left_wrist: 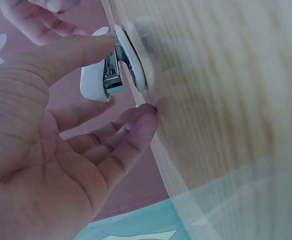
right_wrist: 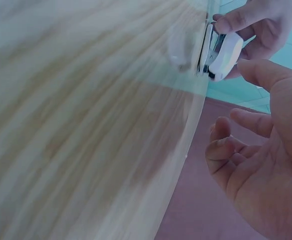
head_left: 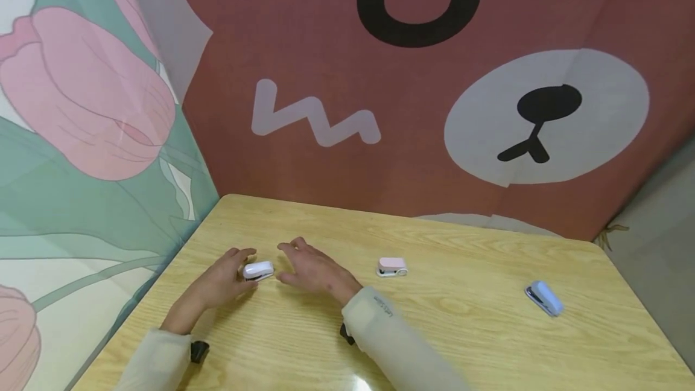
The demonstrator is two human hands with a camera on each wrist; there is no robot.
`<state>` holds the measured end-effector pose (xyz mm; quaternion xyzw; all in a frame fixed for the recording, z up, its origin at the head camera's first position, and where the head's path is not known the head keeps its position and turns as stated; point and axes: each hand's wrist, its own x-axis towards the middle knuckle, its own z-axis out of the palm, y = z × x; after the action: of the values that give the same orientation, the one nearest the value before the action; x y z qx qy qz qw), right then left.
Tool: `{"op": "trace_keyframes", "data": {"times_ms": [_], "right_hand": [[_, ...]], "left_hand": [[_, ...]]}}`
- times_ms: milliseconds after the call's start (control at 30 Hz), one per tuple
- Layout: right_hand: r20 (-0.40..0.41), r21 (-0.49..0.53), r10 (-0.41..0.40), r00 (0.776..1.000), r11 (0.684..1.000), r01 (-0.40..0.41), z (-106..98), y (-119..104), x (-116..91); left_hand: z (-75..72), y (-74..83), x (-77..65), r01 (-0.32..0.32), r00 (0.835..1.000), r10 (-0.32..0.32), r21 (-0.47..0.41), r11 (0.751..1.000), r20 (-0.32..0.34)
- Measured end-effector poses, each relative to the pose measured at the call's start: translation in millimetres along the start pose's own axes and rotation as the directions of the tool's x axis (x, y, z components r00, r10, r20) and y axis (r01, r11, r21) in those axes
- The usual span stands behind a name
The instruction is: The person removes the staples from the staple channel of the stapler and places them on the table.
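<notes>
A small white stapler (head_left: 257, 270) rests on the wooden table at the left, its metal inside visible in the left wrist view. My left hand (head_left: 225, 276) stands around the stapler's left end. Its thumb lies alongside the near side, overlapping the stapler in the left wrist view; whether it touches is hard to tell. The other fingers are spread on the far side, with a gap to the stapler in the head view. Just right of the stapler, my right hand (head_left: 312, 267) hovers with loosely bent fingers, holding nothing.
A pink and white stapler (head_left: 392, 267) lies right of my right hand. Farther right is a blue stapler (head_left: 545, 298), lying at an angle on the table (head_left: 461, 330). A bear-print cloth (head_left: 412, 155) hangs behind the table, and a tulip-print one (head_left: 108, 210) at the left.
</notes>
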<state>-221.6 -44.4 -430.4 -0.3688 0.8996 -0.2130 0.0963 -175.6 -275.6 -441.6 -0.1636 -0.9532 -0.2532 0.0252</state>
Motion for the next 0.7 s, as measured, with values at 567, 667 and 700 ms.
{"op": "trace_keyframes", "data": {"times_ms": [567, 667, 700], "right_hand": [[-0.034, -0.060, -0.053, 0.998, 0.997, 0.051, 22, -21, 21], [-0.049, -0.098, -0.070, 0.996, 0.993, 0.065, 24, -23, 24], [-0.051, -0.102, -0.075, 0.996, 0.992, 0.070, 24, -24, 25]], "left_hand": [[-1.6, 2.4, 7.8, 0.066, 0.997, -0.062, -0.071, 0.995, 0.054], [-1.6, 2.3, 8.1, 0.055, 0.998, -0.053, -0.051, 0.997, 0.040], [-1.7, 1.9, 8.1, 0.055, 0.998, -0.053, -0.045, 0.997, 0.036]]}}
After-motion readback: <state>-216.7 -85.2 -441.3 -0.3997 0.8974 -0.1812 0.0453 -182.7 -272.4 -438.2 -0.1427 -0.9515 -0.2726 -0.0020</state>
